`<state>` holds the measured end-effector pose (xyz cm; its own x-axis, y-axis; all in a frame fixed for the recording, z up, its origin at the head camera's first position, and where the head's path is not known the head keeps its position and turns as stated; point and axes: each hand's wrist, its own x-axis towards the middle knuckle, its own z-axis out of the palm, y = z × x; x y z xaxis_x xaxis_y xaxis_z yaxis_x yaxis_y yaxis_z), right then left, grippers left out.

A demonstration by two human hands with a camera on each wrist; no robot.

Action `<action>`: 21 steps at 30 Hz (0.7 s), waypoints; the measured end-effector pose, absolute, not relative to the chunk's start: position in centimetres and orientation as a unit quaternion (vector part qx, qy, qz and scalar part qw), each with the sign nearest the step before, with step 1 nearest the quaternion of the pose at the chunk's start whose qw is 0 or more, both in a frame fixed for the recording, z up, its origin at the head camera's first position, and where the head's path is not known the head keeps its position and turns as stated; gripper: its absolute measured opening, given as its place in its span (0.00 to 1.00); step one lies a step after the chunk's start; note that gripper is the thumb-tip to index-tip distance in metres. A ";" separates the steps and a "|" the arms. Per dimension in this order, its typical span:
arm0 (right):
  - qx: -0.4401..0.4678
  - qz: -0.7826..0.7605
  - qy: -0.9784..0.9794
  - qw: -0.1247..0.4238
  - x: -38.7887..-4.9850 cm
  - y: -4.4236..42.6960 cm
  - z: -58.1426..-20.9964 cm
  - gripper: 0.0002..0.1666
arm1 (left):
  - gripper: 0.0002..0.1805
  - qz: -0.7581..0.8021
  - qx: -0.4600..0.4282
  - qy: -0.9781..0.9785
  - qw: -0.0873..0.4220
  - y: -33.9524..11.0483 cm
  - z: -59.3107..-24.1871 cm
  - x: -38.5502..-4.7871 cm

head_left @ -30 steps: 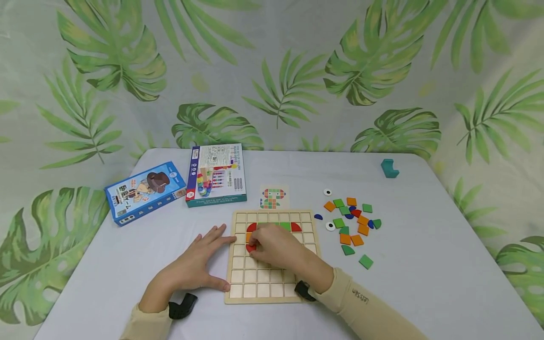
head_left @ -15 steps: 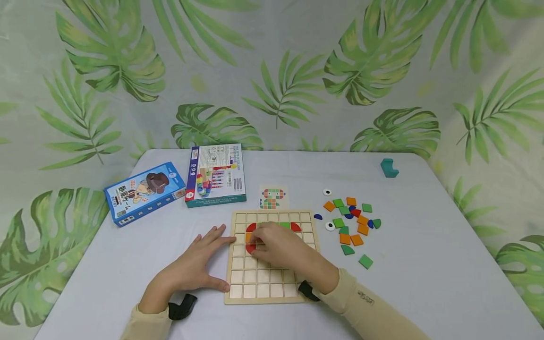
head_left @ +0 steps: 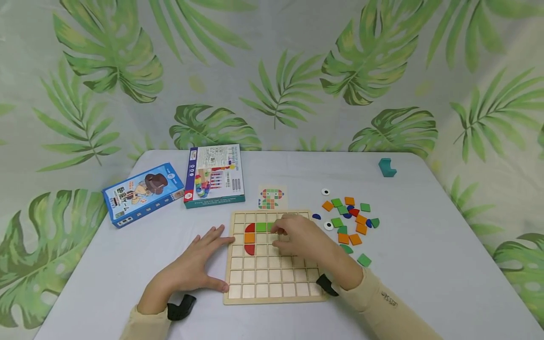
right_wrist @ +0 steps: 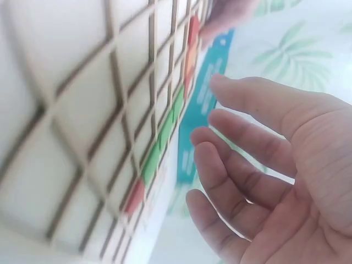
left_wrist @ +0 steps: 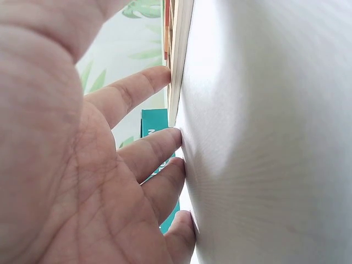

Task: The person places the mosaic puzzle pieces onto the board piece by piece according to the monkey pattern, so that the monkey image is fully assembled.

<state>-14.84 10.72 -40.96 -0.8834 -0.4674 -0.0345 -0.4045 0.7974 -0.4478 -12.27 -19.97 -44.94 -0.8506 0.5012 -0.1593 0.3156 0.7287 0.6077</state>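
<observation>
In the head view, the left hand lies spread at the left side of the gridded wooden board, its index finger and thumb touching the frame; the right hand hovers over the upper right part of the board, fingers loosely bent, a gap between thumb and fingertips; the board lies flat on the white worktop, with an upper red piece, an orange square and a lower red piece stacked in one column, and a green square beside the upper red one; a pattern card lies just beyond the board, loose coloured pieces and two eye discs to its right; a blue box and a teal-edged box sit at the far left, a teal block at the far right.

In the left wrist view, the left hand's fingers are apart, one fingertip against the board's edge, the other three on the worktop.

In the right wrist view, the right hand's thumb stands clear of its half-curled fingers; a row of green runs along the board, with a red piece at its near end.
</observation>
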 end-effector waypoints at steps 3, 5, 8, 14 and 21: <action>-0.217 -0.222 0.948 0.069 -15.2 12.2 -40.8 0.13 | 0.60 0.295 0.225 0.915 0.157 -20.0 -44.9 -12.2; -0.211 -0.224 0.949 0.068 -15.4 13.4 -40.6 0.13 | 0.60 0.295 0.226 0.915 0.155 -19.9 -44.9 -12.2; -0.196 -0.227 0.952 0.068 -15.8 15.3 -40.2 0.14 | 0.60 0.296 0.227 0.915 0.155 -19.9 -44.9 -12.3; -0.161 -0.239 0.956 0.059 -16.7 19.6 -39.5 0.17 | 0.61 0.293 0.223 0.917 0.157 -19.8 -44.9 -12.3; -0.125 -0.236 0.963 0.042 -17.7 23.5 -38.4 0.19 | 0.61 0.293 0.225 0.916 0.156 -19.9 -45.0 -12.4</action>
<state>-17.66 23.53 -38.41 -0.9652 -0.2605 -0.0221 -0.2207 0.8573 -0.4651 -12.36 -19.91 -45.03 -0.8500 0.5036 -0.1546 0.3200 0.7267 0.6079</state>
